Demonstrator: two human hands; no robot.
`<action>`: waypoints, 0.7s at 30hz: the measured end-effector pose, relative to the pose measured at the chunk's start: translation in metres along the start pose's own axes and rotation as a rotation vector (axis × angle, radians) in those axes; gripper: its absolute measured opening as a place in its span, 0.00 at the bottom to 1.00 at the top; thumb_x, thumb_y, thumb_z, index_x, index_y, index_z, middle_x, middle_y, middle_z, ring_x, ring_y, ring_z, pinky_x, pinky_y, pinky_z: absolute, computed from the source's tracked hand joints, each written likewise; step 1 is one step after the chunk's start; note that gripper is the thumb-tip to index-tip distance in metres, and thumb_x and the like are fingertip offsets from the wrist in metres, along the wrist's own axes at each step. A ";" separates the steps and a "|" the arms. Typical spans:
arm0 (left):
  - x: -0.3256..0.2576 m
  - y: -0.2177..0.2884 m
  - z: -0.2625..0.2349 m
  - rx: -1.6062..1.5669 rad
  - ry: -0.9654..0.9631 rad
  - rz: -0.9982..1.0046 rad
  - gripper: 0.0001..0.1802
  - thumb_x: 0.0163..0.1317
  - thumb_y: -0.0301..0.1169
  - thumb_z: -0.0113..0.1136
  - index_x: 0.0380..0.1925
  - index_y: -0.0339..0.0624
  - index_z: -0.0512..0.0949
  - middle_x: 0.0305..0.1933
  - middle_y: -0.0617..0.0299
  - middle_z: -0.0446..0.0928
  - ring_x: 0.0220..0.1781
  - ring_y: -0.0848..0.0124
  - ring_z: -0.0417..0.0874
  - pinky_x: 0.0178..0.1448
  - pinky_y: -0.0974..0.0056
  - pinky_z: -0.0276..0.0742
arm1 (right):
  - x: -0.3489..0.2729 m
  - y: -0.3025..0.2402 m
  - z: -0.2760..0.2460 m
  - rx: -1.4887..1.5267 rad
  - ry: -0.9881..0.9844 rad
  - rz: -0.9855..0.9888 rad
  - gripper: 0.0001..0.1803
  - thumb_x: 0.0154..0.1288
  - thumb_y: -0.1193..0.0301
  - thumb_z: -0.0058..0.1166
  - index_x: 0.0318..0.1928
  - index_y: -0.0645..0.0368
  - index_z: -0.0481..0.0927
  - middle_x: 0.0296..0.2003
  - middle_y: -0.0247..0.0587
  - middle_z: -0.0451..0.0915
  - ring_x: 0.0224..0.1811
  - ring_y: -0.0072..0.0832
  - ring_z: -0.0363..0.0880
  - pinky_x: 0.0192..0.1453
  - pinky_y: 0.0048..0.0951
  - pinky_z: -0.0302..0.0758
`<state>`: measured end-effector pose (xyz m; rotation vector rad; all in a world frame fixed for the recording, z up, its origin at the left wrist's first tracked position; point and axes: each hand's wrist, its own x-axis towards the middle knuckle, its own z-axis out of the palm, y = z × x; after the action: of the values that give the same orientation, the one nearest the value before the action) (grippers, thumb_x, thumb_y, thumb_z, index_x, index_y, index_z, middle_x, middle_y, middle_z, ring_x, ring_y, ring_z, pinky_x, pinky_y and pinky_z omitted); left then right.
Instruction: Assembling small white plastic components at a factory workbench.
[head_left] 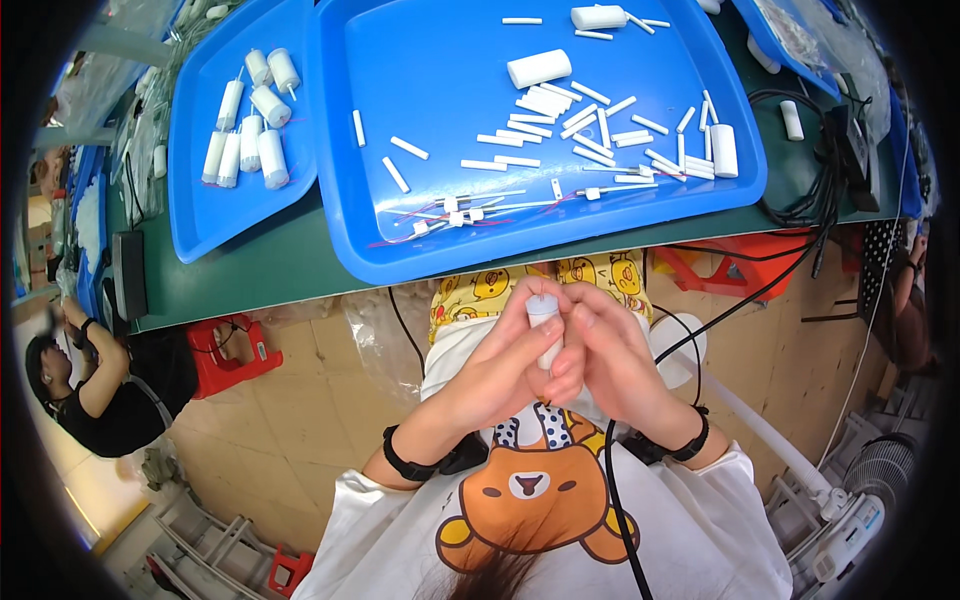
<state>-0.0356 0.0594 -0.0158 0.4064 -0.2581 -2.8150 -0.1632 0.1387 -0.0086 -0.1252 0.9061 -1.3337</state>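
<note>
Over my lap, close to the table's front edge, my left hand (503, 352) wraps its fingers and thumb around a white cylinder (543, 306). The cylinder stands nearly upright, its pale bluish end and a thin tip pointing up. From the other side, my right hand (620, 360) closes its fingers against the same cylinder. My fingers hide much of its lower part. Beyond my hands, a large blue tray (400, 266) holds scattered thin white rods (530, 119), several thick white cylinders (538, 69) and small white pieces with red wires (454, 217).
A smaller blue tray (195, 238) at the left holds several white cylinders (271, 158) with wires. Black cables (825, 190) run down the table's right side. Red stools (235, 355) stand under the table edge. A fan (875, 480) is at lower right; another person (100, 390) sits at far left.
</note>
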 end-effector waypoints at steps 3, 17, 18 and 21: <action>0.002 0.002 -0.005 0.065 0.079 -0.033 0.08 0.70 0.32 0.44 0.46 0.44 0.64 0.32 0.63 0.66 0.29 0.76 0.66 0.35 0.71 0.65 | 0.003 0.002 0.009 -0.023 0.078 0.015 0.19 0.67 0.67 0.53 0.52 0.63 0.66 0.40 0.37 0.74 0.40 0.15 0.74 0.39 0.16 0.73; 0.012 0.005 -0.010 0.204 0.237 -0.073 0.14 0.70 0.39 0.47 0.47 0.42 0.65 0.28 0.71 0.64 0.25 0.83 0.61 0.26 0.76 0.57 | 0.022 0.018 0.027 -0.036 0.171 -0.069 0.25 0.59 0.73 0.61 0.49 0.65 0.59 0.45 0.46 0.74 0.49 0.25 0.75 0.49 0.26 0.74; 0.013 0.006 -0.009 0.235 0.269 -0.090 0.13 0.70 0.38 0.47 0.48 0.42 0.65 0.28 0.71 0.64 0.25 0.83 0.61 0.26 0.76 0.57 | 0.024 0.022 0.026 -0.070 0.163 -0.094 0.25 0.59 0.73 0.61 0.49 0.65 0.60 0.45 0.47 0.74 0.49 0.26 0.75 0.50 0.27 0.74; 0.016 0.009 0.002 0.315 0.375 -0.086 0.11 0.70 0.39 0.47 0.41 0.43 0.67 0.24 0.72 0.62 0.22 0.84 0.59 0.23 0.76 0.56 | 0.029 0.021 0.030 -0.036 0.160 -0.086 0.24 0.59 0.74 0.61 0.49 0.65 0.60 0.45 0.47 0.74 0.49 0.27 0.76 0.51 0.28 0.74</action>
<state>-0.0487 0.0461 -0.0162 1.0213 -0.6130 -2.7083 -0.1294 0.1070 -0.0147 -0.0872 1.0706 -1.4224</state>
